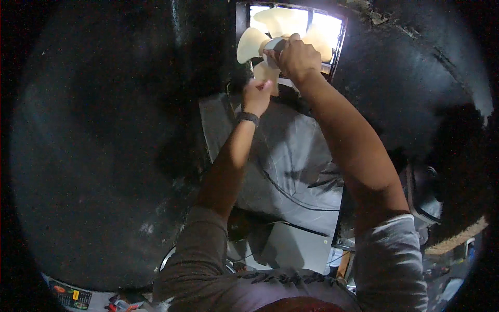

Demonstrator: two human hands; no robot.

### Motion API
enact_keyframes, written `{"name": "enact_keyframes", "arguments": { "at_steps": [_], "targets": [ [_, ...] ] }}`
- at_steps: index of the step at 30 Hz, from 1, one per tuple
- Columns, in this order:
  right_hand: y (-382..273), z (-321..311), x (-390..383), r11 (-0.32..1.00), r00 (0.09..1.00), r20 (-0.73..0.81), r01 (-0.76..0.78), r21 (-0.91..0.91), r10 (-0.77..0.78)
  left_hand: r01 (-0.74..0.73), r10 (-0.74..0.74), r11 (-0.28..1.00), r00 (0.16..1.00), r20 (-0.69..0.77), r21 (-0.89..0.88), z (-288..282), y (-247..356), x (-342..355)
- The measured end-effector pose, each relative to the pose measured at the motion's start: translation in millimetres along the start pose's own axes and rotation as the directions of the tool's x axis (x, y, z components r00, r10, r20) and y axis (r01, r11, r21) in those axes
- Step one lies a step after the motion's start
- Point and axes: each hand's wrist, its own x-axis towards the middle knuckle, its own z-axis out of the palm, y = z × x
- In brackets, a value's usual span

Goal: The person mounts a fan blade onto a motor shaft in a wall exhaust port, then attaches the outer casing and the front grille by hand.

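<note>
A cream plastic fan point(280, 18) with broad blades sits in a bright opening high in the dark wall. My right hand point(299, 60) is raised to its centre, fingers closed round the white round hub point(273, 48). My left hand point(255, 98), with a dark band at the wrist, is just below, against or very close to the lower blade point(271, 75). Its fingers are curled; what they hold, if anything, is hidden.
Below the opening hangs a grey sheet panel point(280, 151) with a dark cable point(306, 207) across it. A pale flat-topped box point(291, 249) is at the bottom. A dark framed object point(426, 192) stands at the right; small mixed items point(73, 294) lie lower left.
</note>
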Motion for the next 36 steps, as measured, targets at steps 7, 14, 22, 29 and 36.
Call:
{"name": "enact_keyframes", "arguments": {
  "at_steps": [7, 14, 22, 29, 36],
  "targets": [
    [12, 3, -8, 0.995, 0.994, 0.060, 0.093, -0.033, -0.091, -0.216, 0.205, 0.967, 0.974, -0.093, -0.137, -15, 41, 32],
    [17, 0, -12, 0.995, 1.000, 0.005, 0.029, 0.093, -0.029, -0.408, 0.428, 0.842, 0.904, 0.026, 0.354, -33, 44, 48],
    [8, 14, -16, 0.952, 0.999, 0.004, -0.048, 0.302, 0.049, -0.111, 0.061, 0.955, 0.981, 0.185, 0.275, -29, 15, 33],
    [1, 6, -17, 0.937, 0.996, 0.025, -0.093, 0.337, 0.090, -0.114, 0.107, 0.982, 0.993, 0.055, 0.148, -21, -2, 16],
    [15, 16, -8, 0.963, 1.000, -0.012, -0.018, 0.268, 0.022, -0.152, 0.128, 0.970, 0.982, 0.138, 0.188, -4, -7, 13]
  ]
}}
